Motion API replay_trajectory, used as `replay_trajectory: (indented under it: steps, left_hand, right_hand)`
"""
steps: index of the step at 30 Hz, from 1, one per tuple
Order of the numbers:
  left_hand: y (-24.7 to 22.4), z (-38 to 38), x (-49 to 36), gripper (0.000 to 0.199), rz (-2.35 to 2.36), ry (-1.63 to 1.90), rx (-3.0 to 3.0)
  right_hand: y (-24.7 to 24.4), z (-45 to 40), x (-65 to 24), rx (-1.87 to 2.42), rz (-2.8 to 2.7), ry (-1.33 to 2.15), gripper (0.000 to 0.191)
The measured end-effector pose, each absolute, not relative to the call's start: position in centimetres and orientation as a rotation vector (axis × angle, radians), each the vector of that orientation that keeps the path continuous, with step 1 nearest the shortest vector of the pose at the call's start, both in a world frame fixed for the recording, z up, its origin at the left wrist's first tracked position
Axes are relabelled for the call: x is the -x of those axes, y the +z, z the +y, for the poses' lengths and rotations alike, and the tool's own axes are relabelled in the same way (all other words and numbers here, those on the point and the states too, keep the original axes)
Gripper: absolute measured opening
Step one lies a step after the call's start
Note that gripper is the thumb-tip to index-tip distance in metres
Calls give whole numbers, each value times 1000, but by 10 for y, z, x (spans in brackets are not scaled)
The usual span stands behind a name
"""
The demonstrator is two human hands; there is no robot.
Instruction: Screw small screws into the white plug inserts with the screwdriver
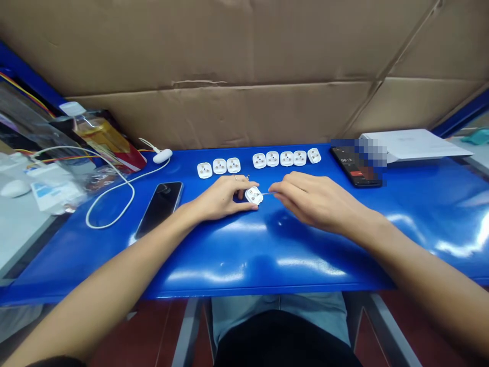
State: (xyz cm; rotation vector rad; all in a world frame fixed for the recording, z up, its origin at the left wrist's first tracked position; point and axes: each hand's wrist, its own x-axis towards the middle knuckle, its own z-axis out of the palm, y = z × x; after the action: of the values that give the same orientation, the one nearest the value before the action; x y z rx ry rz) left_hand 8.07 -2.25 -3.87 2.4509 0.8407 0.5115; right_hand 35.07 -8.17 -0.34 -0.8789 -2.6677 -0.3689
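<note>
White part pinched between thumb and fingers of left hand | thin tool pinched by right hand, tip held at part's edge

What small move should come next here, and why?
Probably the right hand should guide the thin silvery tool slightly further onto the white rounded plastic piece: the tool's tip appears to be at the piece's edge, and the left hand grips that piece.

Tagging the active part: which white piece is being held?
The white piece in the left hand, with the right hand's thin tool at it. The other eight pieces lie behind in a broken row, untouched.
</note>
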Motion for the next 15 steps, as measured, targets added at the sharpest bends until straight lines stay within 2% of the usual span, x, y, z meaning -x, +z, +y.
replay_trajectory:
  steps: [6, 11, 15]
  left_hand:
    - [-35, -24, -81, 37, 832, 479, -2469]
    - [-38, -24, -78, 48, 845, 449, -2526]
    - [-38, -24, -78, 51, 851, 415, -2566]
  right_hand:
    - [0, -80, -350, 828, -2686, -351, 26]
    - [-5, -79, -349, 983, -2580, -409, 33]
    - [-8, -78, -348, 913, -2551, -355, 26]
